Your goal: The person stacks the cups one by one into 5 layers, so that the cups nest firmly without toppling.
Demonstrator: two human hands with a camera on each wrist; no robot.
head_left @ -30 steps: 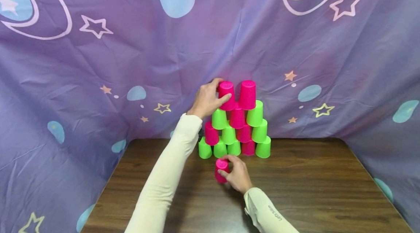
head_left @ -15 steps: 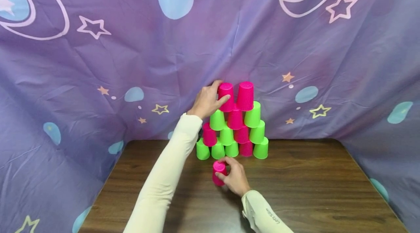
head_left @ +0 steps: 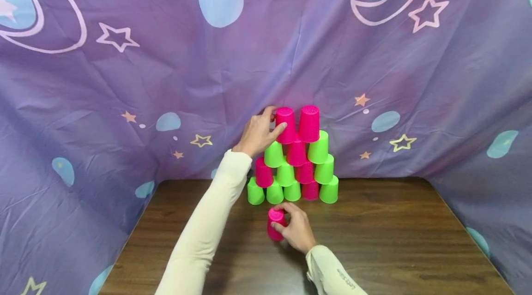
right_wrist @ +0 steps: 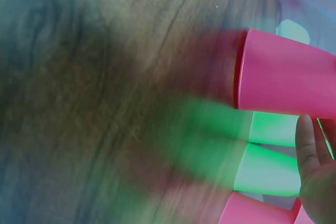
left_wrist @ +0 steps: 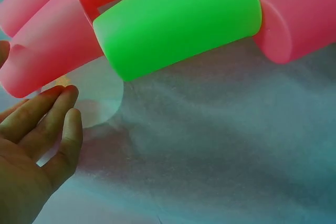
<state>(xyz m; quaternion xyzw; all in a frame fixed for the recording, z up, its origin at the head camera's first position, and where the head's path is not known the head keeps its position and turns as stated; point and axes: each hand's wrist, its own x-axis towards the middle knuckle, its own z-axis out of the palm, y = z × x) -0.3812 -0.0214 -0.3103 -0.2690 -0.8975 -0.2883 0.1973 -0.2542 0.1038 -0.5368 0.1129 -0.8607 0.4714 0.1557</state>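
At the left of the stack's top row stands an upside-down pink cup (head_left: 287, 115). My left hand (head_left: 254, 135) is beside it, thumb across its front and fingers spread along its left side. In the left wrist view those fingers (left_wrist: 62, 145) lie loosely just off the cup's wall. Lower down, my right hand (head_left: 299, 230) pinches another upside-down pink cup (head_left: 273, 236) between thumb and fingers, in front of the bottom row. Its rim is close over the wooden table in the right wrist view. A second pink top-row cup (head_left: 309, 124) stands to the right.
Under the top cups, rows of green cups (head_left: 318, 147) and pink cups (head_left: 263, 172) form a pyramid near the back of the wooden table (head_left: 395, 235). A purple cloth (head_left: 249, 64) with stars and moons hangs close behind and at both sides.
My left thumb and fingers have eased slightly leftward from the top pink cup, which stays put. The right hand's cup has come slightly nearer me. The head view has shifted a little.
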